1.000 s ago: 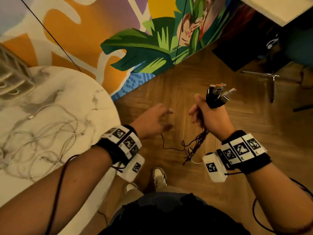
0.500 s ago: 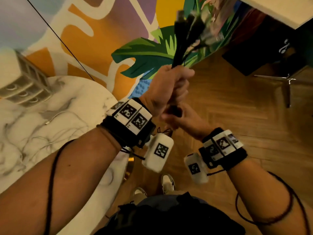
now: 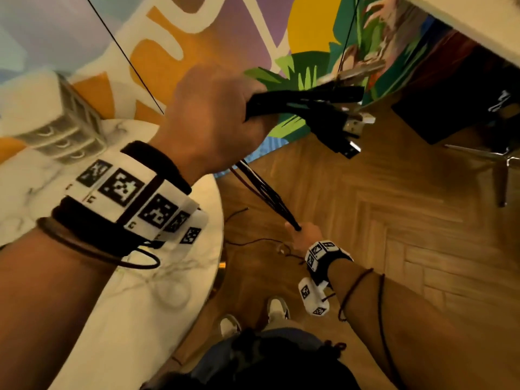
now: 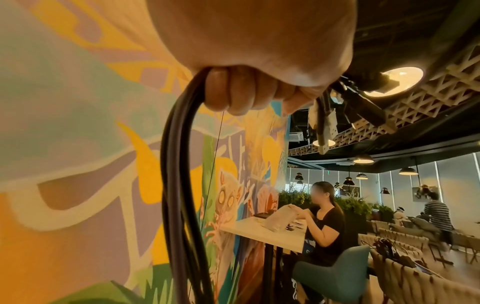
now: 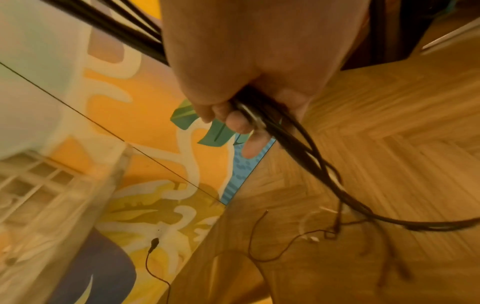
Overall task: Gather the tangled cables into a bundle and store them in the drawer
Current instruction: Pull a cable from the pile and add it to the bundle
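My left hand is raised high and grips a bunch of dark cables just below their USB plugs, which stick out to the right. The left wrist view shows my fingers curled round the black cables. The strands run taut down to my right hand, which holds them low over the floor. In the right wrist view my right-hand fingers close round the cables, whose loose ends trail onto the floor. A clear drawer unit stands on the marble table.
The round marble table is at my left, against a painted mural wall. Thin loose cable ends lie on the wooden floor. A dark cabinet and a metal stand are at right. A person sits at a table beyond.
My left hand has risen higher with the plug ends, and my right hand has slid down the cables toward the floor, stretching the bunch between them.
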`<state>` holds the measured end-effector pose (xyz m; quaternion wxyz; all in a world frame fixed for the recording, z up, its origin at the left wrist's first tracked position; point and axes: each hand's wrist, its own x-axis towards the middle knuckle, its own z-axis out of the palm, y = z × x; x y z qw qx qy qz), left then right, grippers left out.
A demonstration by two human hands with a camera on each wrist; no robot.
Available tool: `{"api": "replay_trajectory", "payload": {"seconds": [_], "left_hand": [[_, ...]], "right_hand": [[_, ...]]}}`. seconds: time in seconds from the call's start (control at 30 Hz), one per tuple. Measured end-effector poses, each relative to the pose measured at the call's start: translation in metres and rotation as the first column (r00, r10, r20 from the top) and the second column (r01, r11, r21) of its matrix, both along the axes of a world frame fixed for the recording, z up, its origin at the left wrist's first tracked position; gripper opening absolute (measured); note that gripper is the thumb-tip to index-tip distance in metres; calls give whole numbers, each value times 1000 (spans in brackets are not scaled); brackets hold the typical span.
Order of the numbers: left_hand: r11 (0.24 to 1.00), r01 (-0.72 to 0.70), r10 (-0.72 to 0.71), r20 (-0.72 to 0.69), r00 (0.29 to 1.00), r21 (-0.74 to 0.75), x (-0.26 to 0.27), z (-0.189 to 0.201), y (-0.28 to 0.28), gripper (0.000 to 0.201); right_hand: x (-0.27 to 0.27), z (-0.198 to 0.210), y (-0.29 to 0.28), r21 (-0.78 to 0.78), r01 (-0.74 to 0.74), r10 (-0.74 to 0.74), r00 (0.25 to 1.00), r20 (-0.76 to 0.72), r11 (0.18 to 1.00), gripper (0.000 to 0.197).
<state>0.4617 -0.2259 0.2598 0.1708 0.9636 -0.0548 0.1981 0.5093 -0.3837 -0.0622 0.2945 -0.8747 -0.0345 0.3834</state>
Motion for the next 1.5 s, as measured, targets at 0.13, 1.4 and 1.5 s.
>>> {"api": "replay_trajectory", "payload": {"seconds": [0.13, 1.4, 1.5], "left_hand": [[996, 50, -57, 94, 994, 69, 0, 9, 3, 23], [545, -302, -163, -452, 877, -782, -26, -156, -35, 48], [796, -117, -190, -428, 883, -594, -38, -152, -21, 37]], "right_hand": [[18, -5, 1, 109, 236, -232, 971, -52, 965, 45], [-3, 174, 32, 763, -80, 184, 982, -52, 641, 48], [-11, 169, 39, 755, -94, 140, 990, 4, 649, 45]]}}
